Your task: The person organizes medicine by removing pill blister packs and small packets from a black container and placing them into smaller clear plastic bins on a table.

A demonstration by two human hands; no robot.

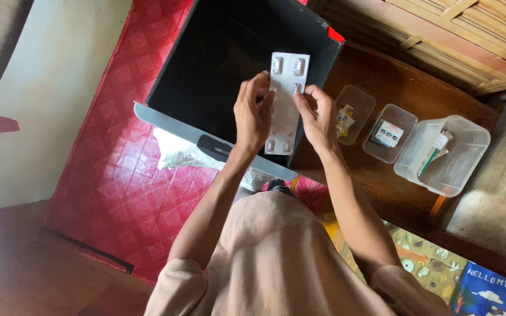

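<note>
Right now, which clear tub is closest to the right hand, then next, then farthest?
From the right hand:
1. Small oval tub, just beside it on the wooden ledge.
2. Square tub, in the middle of the row.
3. Big tub, at the far end.

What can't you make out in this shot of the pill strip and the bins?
Head view only:
- Blister strip: middle hidden by left hand and right hand.
- Black bin: floor too dark, far edge cut off.
- Three clear containers: contents too small.
</note>
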